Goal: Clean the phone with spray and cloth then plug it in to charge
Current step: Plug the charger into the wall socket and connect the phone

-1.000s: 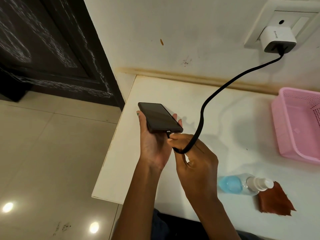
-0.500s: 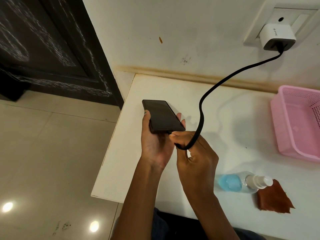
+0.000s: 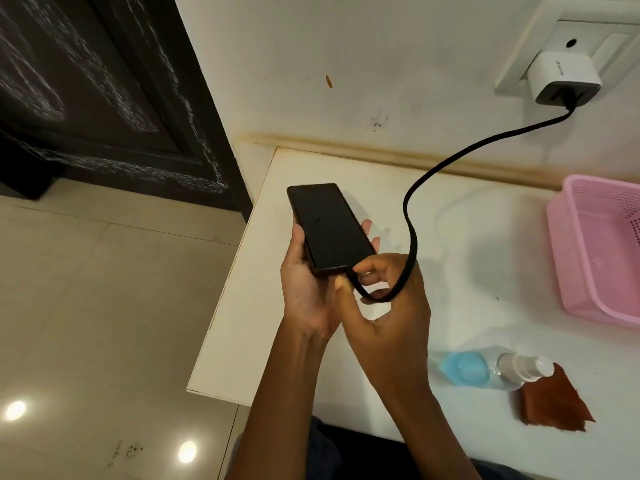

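Phone: black phone [image 3: 330, 227], screen dark and facing up, held above the counter's left edge near its far left corner.
Left hand: left hand [image 3: 306, 289] cradles the phone from below, thumb along its left side, fingertips showing past its right side.
Right hand: right hand [image 3: 384, 306] pinches the cable's plug end at the phone's bottom edge; whether the plug is fully seated cannot be told.
Cable: black cable [image 3: 436, 171] loops under the right hand's fingers, then rises across the counter to a white charger [image 3: 562, 76] in the wall socket [image 3: 568, 29] above the counter's far right.
Spray bottle: clear spray bottle [image 3: 485, 368] with blue liquid lies on its side near the counter's front edge, its nozzle end touching the cloth.
Cloth: brown cloth [image 3: 554, 403] lies just right of the bottle, near the front edge.
Basket: pink basket [image 3: 588, 258] sits at the counter's right edge.
Counter: white counter [image 3: 485, 244] meets a stained wall along its far edge.
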